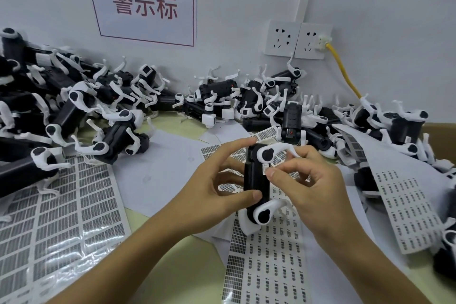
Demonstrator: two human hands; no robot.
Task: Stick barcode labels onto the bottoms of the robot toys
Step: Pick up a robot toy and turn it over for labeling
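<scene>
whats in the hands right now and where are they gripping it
The left hand grips a robot toy by its black body, index finger at the top end, thumb near the bottom. The right hand presses a small barcode label onto it.

Two bare forearms, no sleeves, short-nailed fingers (pixel 255 195)

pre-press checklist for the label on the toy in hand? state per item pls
1. Black-and-white robot toy held steady: ok, left hand grips it with thumb near one end and index finger over the other.
2. Small white barcode label at the toy: ok, right hand pinches it against the black body.
3. Label on the bottom face: cannot tell which face this is.
4. Label straight and fully flat: cannot tell, fingertips cover part of it.
5. More labels within reach: ok, long white label sheet lies under the hands.
6. More toys waiting: ok, pile of robot toys along the wall.
</scene>
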